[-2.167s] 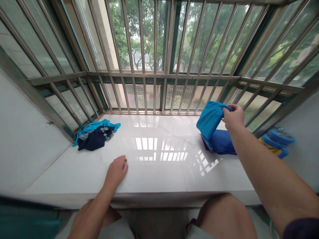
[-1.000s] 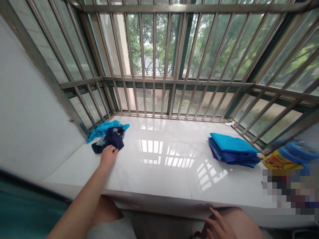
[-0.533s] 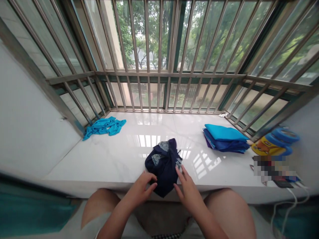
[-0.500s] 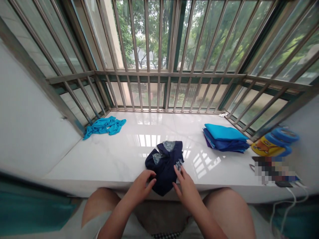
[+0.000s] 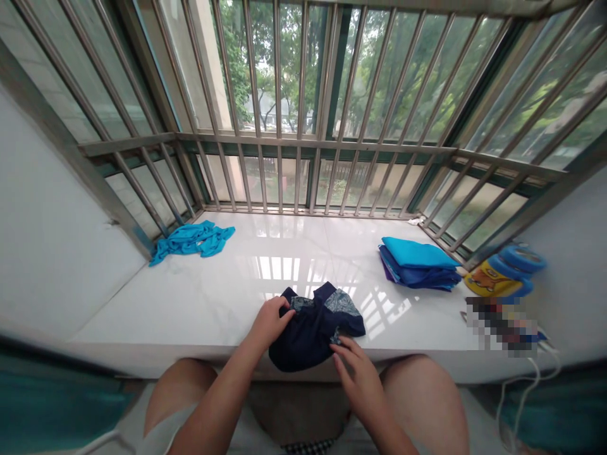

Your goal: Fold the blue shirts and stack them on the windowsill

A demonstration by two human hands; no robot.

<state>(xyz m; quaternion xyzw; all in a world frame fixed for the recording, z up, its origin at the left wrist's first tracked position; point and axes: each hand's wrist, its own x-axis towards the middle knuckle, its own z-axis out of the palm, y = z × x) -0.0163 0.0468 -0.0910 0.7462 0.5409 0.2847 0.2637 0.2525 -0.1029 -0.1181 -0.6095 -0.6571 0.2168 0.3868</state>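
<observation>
Navy garment [image 5: 310,328] lies bunched at the sill's [image 5: 190,303] near edge, right between my two grips, its long axis running crosswise from one to the other. My left hand [image 5: 270,323] is pinched closed on the far-left corner. My right hand [image 5: 359,374] sits at the near hem, fingertips touching cloth. Clamped or not, I can't tell.

Sill [image 5: 213,297] ctr free btwn teal heap [image 5: 192,239] & folded stack [image 5: 417,264]; navy garment [image 5: 308,328] blocks front.
</observation>
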